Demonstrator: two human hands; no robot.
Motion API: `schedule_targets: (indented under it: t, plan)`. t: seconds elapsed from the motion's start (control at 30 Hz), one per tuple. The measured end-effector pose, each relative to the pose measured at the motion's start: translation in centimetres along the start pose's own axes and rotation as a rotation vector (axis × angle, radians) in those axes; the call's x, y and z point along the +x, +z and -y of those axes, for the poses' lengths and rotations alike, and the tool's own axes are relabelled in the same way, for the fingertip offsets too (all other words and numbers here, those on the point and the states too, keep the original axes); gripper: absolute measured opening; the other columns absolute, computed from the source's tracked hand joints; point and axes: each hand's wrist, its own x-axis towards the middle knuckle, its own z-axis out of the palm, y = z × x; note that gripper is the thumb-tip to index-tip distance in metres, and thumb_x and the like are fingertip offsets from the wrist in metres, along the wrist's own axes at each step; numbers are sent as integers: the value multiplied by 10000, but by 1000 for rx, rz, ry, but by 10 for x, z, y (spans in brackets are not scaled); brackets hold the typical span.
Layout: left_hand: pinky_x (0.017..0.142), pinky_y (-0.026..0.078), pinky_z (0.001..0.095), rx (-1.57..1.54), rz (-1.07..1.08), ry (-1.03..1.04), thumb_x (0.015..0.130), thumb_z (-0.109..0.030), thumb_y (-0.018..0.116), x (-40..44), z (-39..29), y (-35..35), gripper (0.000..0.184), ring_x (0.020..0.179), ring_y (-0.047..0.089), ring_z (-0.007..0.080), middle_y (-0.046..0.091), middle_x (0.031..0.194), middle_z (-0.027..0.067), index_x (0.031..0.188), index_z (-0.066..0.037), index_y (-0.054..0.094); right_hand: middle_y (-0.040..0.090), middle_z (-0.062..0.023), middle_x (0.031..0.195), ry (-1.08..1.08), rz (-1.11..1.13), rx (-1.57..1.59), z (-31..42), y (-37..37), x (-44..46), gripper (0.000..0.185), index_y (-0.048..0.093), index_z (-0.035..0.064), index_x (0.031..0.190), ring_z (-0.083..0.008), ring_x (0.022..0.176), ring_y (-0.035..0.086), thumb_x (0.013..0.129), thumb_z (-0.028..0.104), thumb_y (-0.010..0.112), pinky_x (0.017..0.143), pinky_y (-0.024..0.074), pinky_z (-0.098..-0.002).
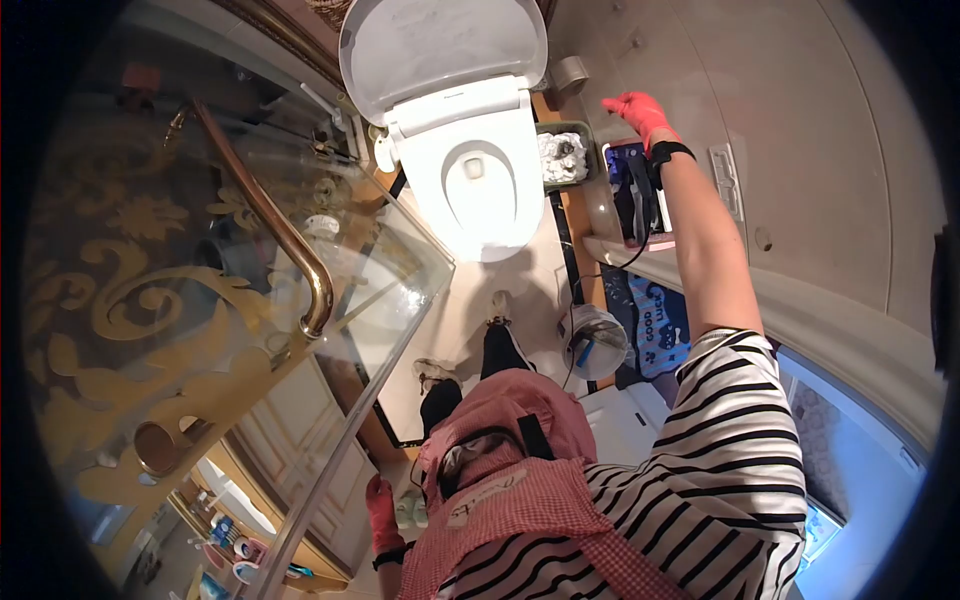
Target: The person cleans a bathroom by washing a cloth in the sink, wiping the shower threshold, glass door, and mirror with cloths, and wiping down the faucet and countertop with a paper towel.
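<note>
Toilet of glossy white ceramic [455, 130], its rounded lid raised, stands at twelve o'clock. The person's right hand [643, 113], in a red glove, stretches out to one o'clock, near a green rectangular bin [580, 128] of crumpled white material just beside the toilet. Its fingers look partly bent; whether they grip anything cannot be told. The left hand [381, 505], also red-gloved, hangs at seven o'clock beside the pink checked apron [530, 510], its grasp unclear. The step in hand appears to be a reach; the next move seems to call for keeping clear of the thin black cord [634, 260] near two o'clock.
</note>
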Motion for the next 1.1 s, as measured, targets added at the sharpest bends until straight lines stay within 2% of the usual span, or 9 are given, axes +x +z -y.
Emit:
schedule_targets:
  t: [0.07,0.17,0.23,0.4,0.57,0.63,0.77,0.87,1.1]
  plan:
    - [818,463,293,0,7,-5,860,-189,563,-2,7,1,400,945,567,178,589,1106,132,1204,9,526,680,-45,936,35,72,-36,-6,4,9,243,698,132,927,-169,885,627,720,249,748,803,478,-312]
    - [832,463,299,-45,3,-2,865,-182,552,-12,-5,7,384,962,573,191,595,1098,139,1200,5,532,682,-33,953,-83,136,104,-30,15,21,258,702,143,946,-165,893,628,709,232,754,802,479,-305]
    - [855,459,309,105,-5,93,872,-176,546,-14,-6,7,367,991,576,213,597,1101,153,1193,3,540,681,-39,959,-122,161,123,-31,17,21,266,702,144,951,-167,906,628,707,237,753,800,479,-311]
    - [884,448,327,21,-4,30,862,-173,556,-6,9,9,376,1020,573,252,593,1123,164,1191,7,541,685,-49,956,-9,46,136,-14,17,5,215,707,145,947,-178,902,630,735,173,724,799,484,-313]
    - [880,445,324,45,18,54,860,-193,558,-1,11,7,395,1028,564,242,582,1138,166,1203,2,533,687,-43,946,-18,62,4,-19,22,14,170,715,134,920,-172,896,630,750,124,700,793,487,-311]
    - [880,444,325,40,18,43,861,-200,557,-1,5,8,399,1031,561,242,580,1140,166,1206,1,531,687,-36,941,-152,90,85,-28,27,18,165,715,123,896,-158,886,629,734,152,721,791,485,-309]
    - [850,455,316,13,1,37,864,-210,555,-7,-3,12,408,998,568,227,582,1137,150,1216,-5,522,688,-36,936,-123,82,147,-31,34,20,173,715,128,905,-152,871,630,732,143,718,792,484,-301]
    - [811,466,294,-15,7,-80,862,-193,564,-26,-39,17,406,948,575,197,584,1123,132,1222,-10,517,687,-42,928,-52,83,142,-23,35,15,185,716,134,925,-144,874,627,753,86,670,792,484,-291]
    - [753,466,260,-59,21,17,866,-161,575,-13,-2,16,391,879,570,159,585,1101,117,1223,-14,512,678,-52,891,-78,56,94,-19,40,16,337,681,198,1056,-127,849,620,748,65,645,784,483,-276]
